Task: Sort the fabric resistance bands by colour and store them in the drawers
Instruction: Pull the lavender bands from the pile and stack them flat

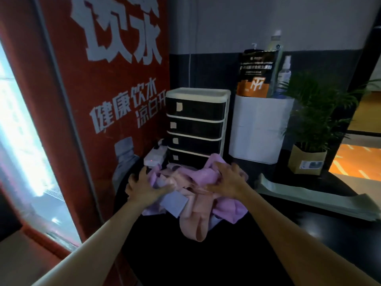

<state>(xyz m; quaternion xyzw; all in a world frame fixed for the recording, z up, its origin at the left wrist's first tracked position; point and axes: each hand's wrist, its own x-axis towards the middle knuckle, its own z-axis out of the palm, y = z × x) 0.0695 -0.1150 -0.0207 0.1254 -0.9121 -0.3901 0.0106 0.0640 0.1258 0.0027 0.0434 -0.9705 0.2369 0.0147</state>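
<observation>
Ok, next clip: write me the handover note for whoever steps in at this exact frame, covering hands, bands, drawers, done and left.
Left hand: fingers spread, resting on the left side of the band pile; it does not clearly grip anything.
Right hand: fingers curled into a purple band at the top of the pile.
The pile, a mix of pink, purple and lavender bands, lies on the dark counter right in front of the drawer unit.
All four labelled drawers look closed. What is inside cannot be seen.
Done: no band visibly separated out yet.
Left: split the pile by colour, open the drawers, store each colour.
</observation>
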